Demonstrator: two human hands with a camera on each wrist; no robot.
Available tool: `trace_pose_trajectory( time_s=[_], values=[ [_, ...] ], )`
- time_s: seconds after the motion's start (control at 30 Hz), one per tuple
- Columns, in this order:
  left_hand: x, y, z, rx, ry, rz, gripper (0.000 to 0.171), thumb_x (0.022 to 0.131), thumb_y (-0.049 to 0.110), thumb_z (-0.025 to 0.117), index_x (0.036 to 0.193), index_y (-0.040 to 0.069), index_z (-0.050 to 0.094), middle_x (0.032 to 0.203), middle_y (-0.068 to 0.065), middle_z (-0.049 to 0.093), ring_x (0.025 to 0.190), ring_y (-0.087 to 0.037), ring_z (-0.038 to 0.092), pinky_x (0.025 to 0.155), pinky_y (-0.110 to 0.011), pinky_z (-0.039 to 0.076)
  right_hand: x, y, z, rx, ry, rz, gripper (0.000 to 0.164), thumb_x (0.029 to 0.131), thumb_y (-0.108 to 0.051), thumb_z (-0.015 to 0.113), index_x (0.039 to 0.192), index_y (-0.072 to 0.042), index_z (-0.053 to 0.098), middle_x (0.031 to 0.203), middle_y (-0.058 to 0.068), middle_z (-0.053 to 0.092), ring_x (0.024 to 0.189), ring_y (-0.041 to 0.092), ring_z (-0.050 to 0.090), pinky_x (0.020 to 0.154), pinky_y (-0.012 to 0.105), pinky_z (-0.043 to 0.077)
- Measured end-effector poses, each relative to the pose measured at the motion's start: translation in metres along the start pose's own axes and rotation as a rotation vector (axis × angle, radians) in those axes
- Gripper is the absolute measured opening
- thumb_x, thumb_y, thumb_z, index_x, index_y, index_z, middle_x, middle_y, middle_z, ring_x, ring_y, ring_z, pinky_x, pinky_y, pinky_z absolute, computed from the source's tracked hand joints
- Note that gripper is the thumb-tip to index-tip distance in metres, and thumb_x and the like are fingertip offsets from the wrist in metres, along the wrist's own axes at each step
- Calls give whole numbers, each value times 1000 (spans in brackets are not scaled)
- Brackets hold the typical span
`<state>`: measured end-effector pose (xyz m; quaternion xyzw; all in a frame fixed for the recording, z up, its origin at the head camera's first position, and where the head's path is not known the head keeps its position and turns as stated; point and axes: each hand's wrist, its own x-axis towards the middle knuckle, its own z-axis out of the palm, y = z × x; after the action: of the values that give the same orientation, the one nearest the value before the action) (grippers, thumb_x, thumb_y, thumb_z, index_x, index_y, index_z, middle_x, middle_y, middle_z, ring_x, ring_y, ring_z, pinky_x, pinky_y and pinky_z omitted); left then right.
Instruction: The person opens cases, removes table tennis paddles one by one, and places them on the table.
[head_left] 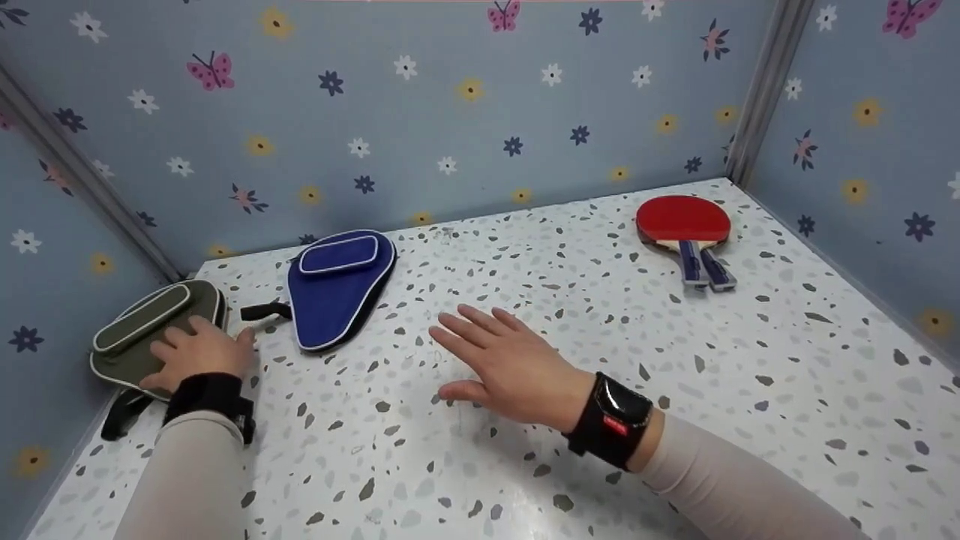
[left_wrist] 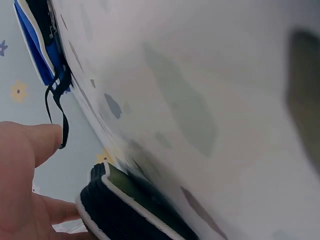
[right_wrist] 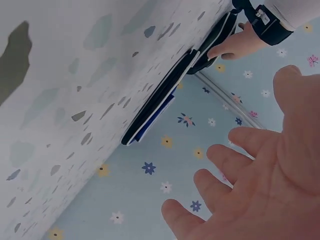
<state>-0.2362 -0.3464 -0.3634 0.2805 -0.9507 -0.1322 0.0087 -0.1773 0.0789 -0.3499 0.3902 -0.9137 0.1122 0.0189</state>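
Observation:
My left hand (head_left: 199, 356) rests with spread fingers on an olive-green table tennis paddle case (head_left: 124, 364) with white piping and a front pocket. In the left wrist view, the black zipped side of that case (left_wrist: 117, 207) shows beside my fingers, with the thumb held apart. A matching blue paddle case (head_left: 330, 300) lies right of it, its black strap (head_left: 266, 311) pointing left. Over the middle of the table my right hand (head_left: 517, 367) hovers palm down, fingers straight and holding nothing.
Two table tennis paddles (head_left: 682, 217) lie stacked at the back right of the speckled white table (head_left: 570, 465), red face up, blue handles fanned toward me. Flowered blue panels (head_left: 450, 112) enclose the back and both sides. The green case sits close to the left panel.

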Motion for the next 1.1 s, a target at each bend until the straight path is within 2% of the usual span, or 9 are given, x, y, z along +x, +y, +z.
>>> trace_pose_trajectory(
  time_s=[0.2,0.4,0.5,0.63,0.83,1.1],
  values=[
    [-11,6,-5,-9,-57,-46,85,116,45,40,167,-16,8,167,-52,0,157,-69,4,114,-90,23,2,-3,-5,0,16,-14,82,112,-65,45,178,-21,24,183,2,22,170,22,11,135,50,10],
    [-14,3,-13,-95,-94,-81,80,117,40,39,172,-3,-1,167,-51,-7,156,-73,-4,109,-93,24,1,-3,-5,5,34,-27,81,112,-64,47,177,-21,27,182,3,25,169,24,14,135,51,12],
    [-14,1,-16,-131,-96,-80,76,117,35,38,172,0,-2,167,-51,-4,154,-74,0,107,-92,29,0,-2,-5,8,44,-29,80,112,-63,48,177,-19,29,181,4,27,169,25,17,135,52,13],
    [-13,1,-17,-133,-87,-92,75,115,26,40,172,0,-2,168,-49,-3,154,-73,4,108,-90,32,0,-1,-5,14,40,-17,80,112,-64,47,177,-19,29,181,4,27,169,25,16,135,52,13],
    [-11,1,-19,-119,-111,-123,83,111,26,43,172,-2,-6,169,-48,-12,155,-69,1,112,-86,32,1,0,-6,8,24,6,80,112,-65,44,177,-21,27,182,3,25,169,23,14,135,50,11],
    [-10,-4,-22,-205,-136,-164,84,109,26,43,173,2,-6,168,-44,-28,155,-69,-7,115,-87,25,1,2,-6,6,22,11,81,112,-66,44,178,-22,26,182,2,24,169,23,13,135,49,10]
  ],
)
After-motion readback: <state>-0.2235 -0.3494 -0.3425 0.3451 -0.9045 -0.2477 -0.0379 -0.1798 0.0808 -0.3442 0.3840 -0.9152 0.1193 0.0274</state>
